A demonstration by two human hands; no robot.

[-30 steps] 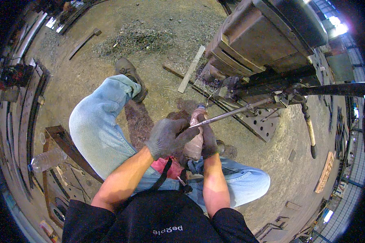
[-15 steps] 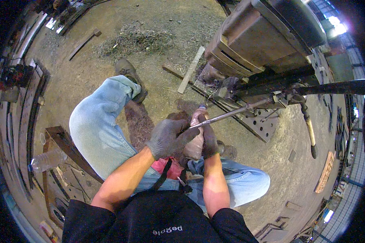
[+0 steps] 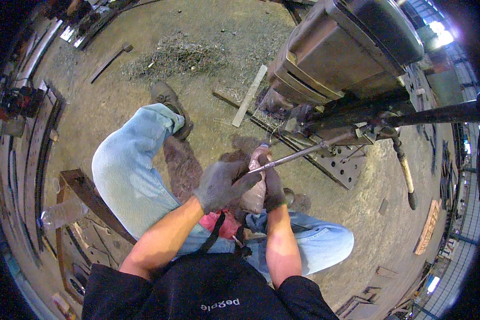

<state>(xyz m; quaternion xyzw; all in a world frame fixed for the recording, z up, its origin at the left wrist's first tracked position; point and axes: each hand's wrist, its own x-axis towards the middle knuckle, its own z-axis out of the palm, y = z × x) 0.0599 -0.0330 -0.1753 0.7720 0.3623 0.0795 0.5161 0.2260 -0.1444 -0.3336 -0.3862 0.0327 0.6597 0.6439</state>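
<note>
My left hand (image 3: 217, 185), in a dark grey work glove, is closed around the near end of a long thin metal rod (image 3: 293, 157). In the same kind of glove, my right hand (image 3: 273, 188) wraps around the right side of a soft plastic bottle (image 3: 254, 198) with pinkish-brown contents. The bottle leans with its neck away from me, and the rod crosses over its upper part. Both hands are close together above my lap, where a pink cloth (image 3: 226, 224) and a black strap lie. The left fingertips are partly hidden behind the rod and bottle.
The rod's far end meets a machine with a big brown metal housing (image 3: 330, 58). A handled lever (image 3: 406, 168) hangs at the right. A flat metal strip (image 3: 249, 96), a hammer (image 3: 109, 64) and shavings (image 3: 181, 56) lie on the floor. A clear bottle (image 3: 64, 213) stands left.
</note>
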